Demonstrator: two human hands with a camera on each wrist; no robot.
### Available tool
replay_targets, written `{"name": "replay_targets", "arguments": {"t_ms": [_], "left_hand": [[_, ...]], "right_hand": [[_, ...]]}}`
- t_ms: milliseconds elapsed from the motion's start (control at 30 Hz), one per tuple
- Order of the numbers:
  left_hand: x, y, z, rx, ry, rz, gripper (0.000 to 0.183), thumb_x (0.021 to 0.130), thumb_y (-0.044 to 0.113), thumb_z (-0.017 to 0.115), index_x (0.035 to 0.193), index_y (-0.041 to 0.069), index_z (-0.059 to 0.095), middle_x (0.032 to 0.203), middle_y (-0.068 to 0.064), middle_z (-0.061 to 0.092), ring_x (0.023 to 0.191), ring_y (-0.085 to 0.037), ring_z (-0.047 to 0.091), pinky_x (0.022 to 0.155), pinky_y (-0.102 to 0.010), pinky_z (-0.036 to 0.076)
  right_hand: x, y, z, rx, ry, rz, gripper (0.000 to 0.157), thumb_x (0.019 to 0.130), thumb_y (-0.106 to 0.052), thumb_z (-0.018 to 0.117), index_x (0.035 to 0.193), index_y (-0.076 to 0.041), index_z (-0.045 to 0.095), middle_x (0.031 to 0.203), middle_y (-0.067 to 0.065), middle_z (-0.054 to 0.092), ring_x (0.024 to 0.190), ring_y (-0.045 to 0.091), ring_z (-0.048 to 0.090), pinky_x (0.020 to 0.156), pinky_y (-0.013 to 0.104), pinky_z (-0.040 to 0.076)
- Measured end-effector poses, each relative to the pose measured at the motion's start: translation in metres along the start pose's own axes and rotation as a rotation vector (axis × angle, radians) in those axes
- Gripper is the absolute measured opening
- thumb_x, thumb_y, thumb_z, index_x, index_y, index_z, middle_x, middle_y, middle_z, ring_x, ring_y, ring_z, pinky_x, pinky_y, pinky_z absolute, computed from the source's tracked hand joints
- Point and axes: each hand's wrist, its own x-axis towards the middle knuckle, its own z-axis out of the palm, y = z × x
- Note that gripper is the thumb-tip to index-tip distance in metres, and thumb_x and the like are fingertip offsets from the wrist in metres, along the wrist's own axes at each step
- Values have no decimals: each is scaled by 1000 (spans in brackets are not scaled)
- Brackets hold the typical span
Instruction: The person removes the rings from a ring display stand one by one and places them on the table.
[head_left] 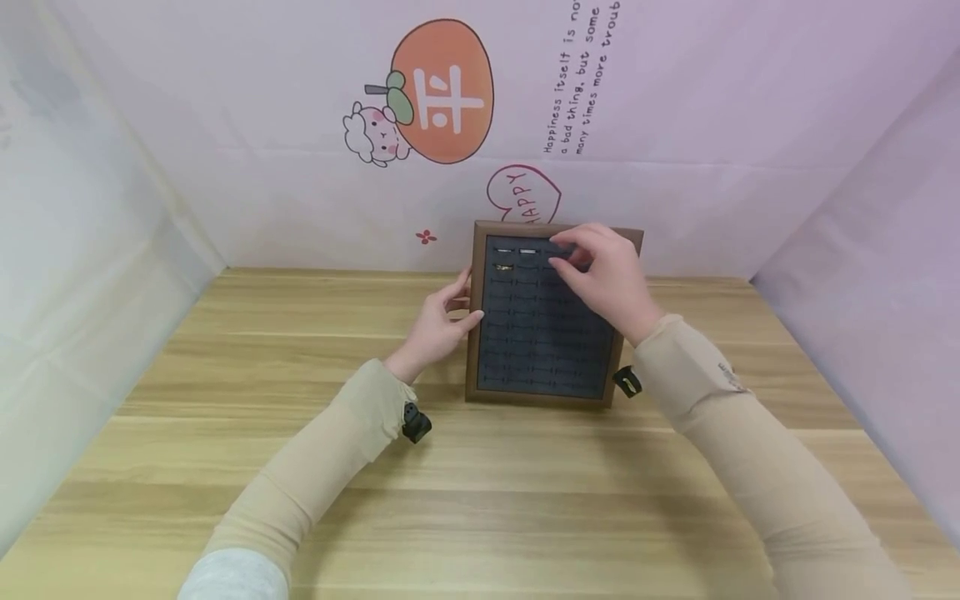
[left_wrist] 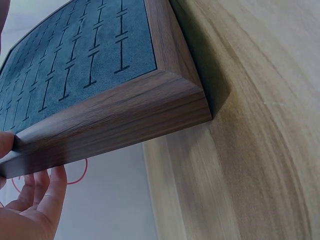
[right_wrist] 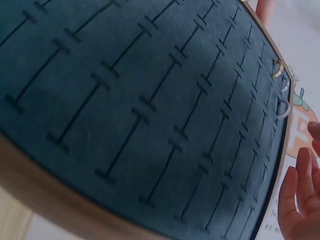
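Observation:
A wood-framed ring display tray [head_left: 543, 333] with a dark slotted insert stands tilted up on the table. My left hand [head_left: 438, 325] grips its left edge, thumb on the front and fingers behind, as the left wrist view also shows. Two silvery rings [head_left: 528, 251] sit in the top row of slots at the left. Below the first of them is a gold ring [head_left: 503, 267]. My right hand [head_left: 603, 271] is in front of the upper right of the insert, thumb and index finger apart. No object shows between those fingertips; part of the insert is hidden behind this hand.
The wood-grain table [head_left: 480, 500] extends around the tray. Behind it rises a pale printed cloth [head_left: 300, 100] with an orange fruit drawing and lettering. Cloth walls also stand at left and right. A black wrist device [head_left: 416, 422] hangs at the left cuff.

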Motion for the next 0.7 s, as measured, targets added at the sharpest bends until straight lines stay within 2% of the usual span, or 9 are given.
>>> {"name": "replay_targets", "arguments": {"t_ms": [300,700], "left_hand": [[-1,1,-1,2,0,3,70,91,0,58,151,15,26,134,-21,47,118,-34,52,96,-44,49],[0,-1,-1,6,6,5,70,91,1,58,151,16,26,133,-20,48,118,-34,52,97,-44,48]], "right_hand": [[7,-8,19,-61,12,7,22,86,-9,69,106,-2,68,103,13,65,80,24,62,74,39,52],[9,-12,32,-149,19,52,19,88,-12,67,104,-2,70,100,10,65,83,23,64,73,40,53]]}}
